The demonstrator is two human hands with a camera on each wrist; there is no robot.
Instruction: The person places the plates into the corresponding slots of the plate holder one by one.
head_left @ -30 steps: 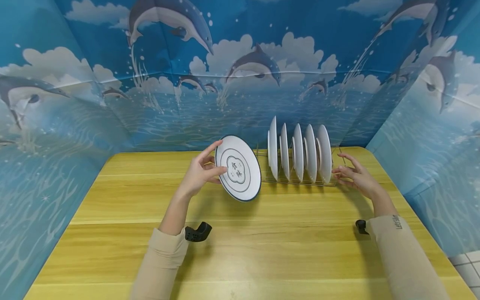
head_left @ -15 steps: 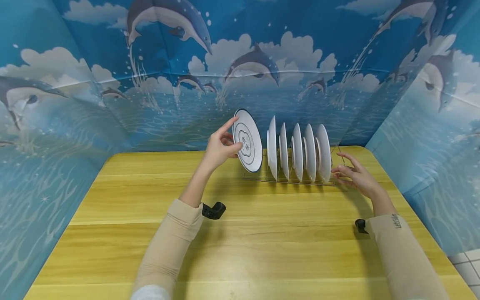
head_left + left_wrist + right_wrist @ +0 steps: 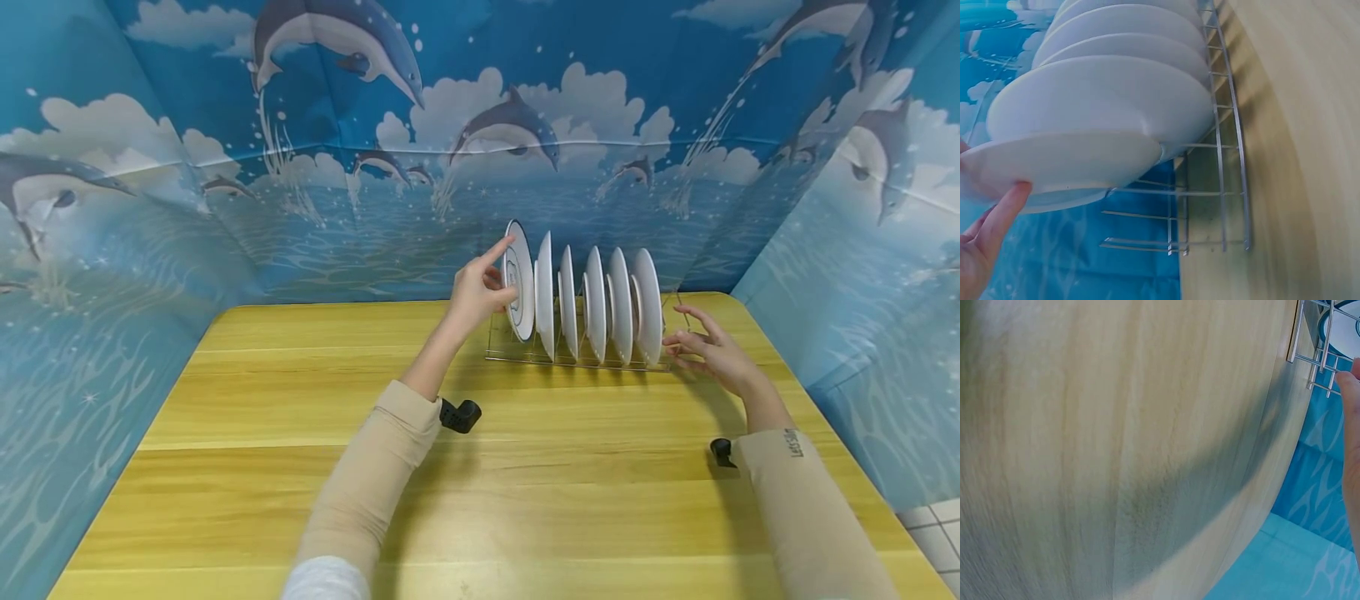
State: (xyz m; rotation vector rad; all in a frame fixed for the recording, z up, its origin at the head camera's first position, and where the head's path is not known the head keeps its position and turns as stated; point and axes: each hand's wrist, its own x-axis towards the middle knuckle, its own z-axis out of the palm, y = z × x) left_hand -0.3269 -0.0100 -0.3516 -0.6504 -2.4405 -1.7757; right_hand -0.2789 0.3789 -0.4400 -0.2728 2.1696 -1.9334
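My left hand (image 3: 476, 290) pinches a white plate with a dark blue rim (image 3: 524, 300) by its near left edge, thumb on one face. The plate stands nearly upright within the left end of a wire dish rack (image 3: 498, 358), close beside the leftmost of several white plates (image 3: 545, 308). In the left wrist view, the held plate (image 3: 1066, 159) overlaps the large plate behind it, its lower edge over the rack's wires (image 3: 1219, 169). At the rack's right end my right hand (image 3: 716, 354) grips the end wire; in the right wrist view the thumb (image 3: 1346, 380) lies against it.
The rack stands at the back of a wooden table (image 3: 555, 483), in front of a blue dolphin-print curtain (image 3: 337, 225) that also lines both sides. Black wrist cameras (image 3: 461, 416) sit on both wrists.
My left hand has carried the plate right and back from over the table into the left end of the rack, turning it more edge-on. The right hand has stayed at the rack's end.
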